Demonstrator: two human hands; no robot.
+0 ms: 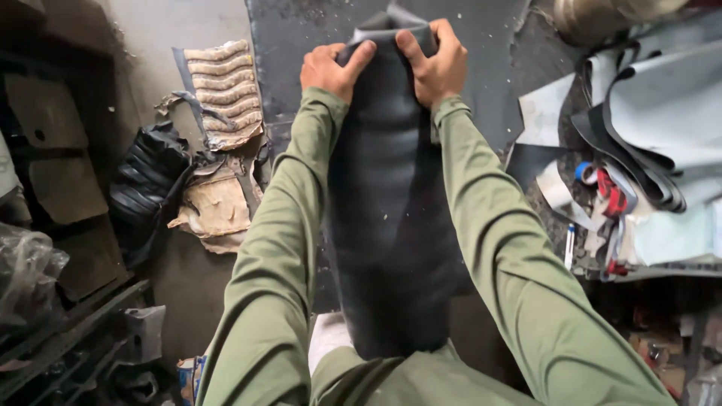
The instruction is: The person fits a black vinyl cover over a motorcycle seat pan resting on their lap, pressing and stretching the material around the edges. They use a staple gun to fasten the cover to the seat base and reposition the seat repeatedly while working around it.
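Both hands grip the top edge of a long black rubber sheet [387,225]. The left hand [331,69] and right hand [436,64] have fingers clenched tight on it. The sheet hangs down between the arms, over the dark bench [301,45]. Rubber scraps [647,128] lie nearby, untouched.

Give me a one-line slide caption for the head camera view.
Both hands, left hand and right hand, grip the top edge of a dark rubber sheet beside scattered rubber scraps.
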